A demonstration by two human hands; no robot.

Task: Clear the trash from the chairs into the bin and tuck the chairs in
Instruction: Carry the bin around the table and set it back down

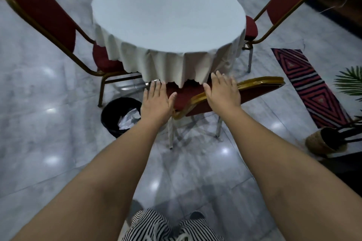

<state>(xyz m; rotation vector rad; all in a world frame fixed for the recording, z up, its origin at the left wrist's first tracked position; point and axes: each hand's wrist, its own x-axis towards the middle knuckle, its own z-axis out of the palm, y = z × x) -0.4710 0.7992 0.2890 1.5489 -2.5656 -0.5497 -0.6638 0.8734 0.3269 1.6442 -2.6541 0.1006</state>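
Observation:
A red chair with a gold frame [260, 88] stands right in front of me, its seat partly under the white tablecloth of the round table [168, 15]. My left hand [156, 100] lies flat over the left side of its seat, fingers straight. Across the gold top edge of the backrest rests my right hand [223, 92], fingers also straight. A black bin [111, 115] with crumpled white paper [129, 119] inside sits on the floor to the left of the chair. No trash shows on the visible seats.
Another red chair [43, 15] stands at the table's left and a third [286, 0] at its right, both seats near the cloth. A striped rug [309, 86], a woven plant basket [325, 141] and palm leaves lie to the right. The floor is glossy grey tile.

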